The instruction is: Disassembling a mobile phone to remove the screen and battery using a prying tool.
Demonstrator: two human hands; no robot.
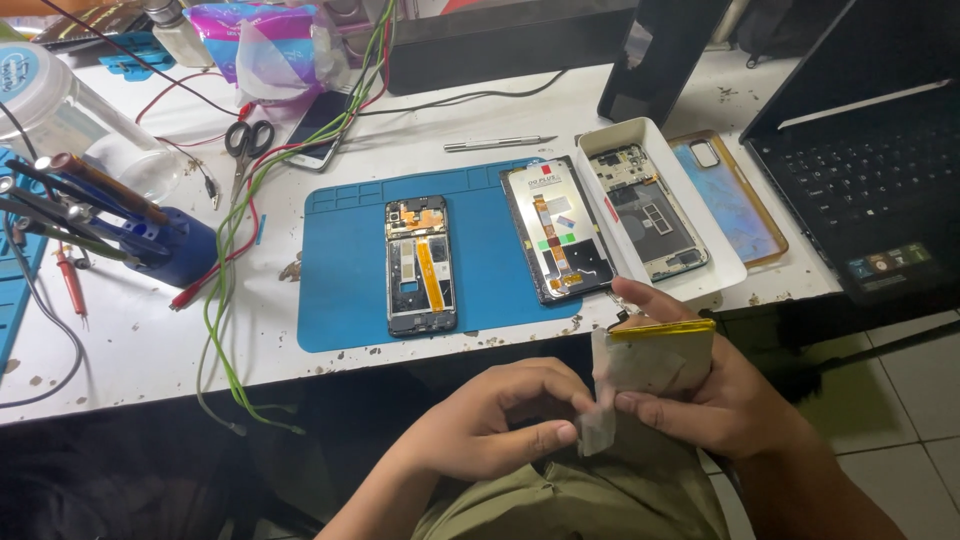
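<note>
We hold a flat phone battery (655, 365), pale grey with a yellow strip along its top edge, below the counter (150, 340) edge, over our lap. Our right hand (720, 395) grips it from behind, fingers closed around it, while our left hand (500, 420) pinches a clear film (597, 428) hanging off its lower corner. On the counter above, a blue mat (345, 290) carries two opened phones (420, 265).

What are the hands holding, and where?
The right hand grips a flat phone battery by its lower body; the left hand pinches a film strip at its bottom corner.
</note>
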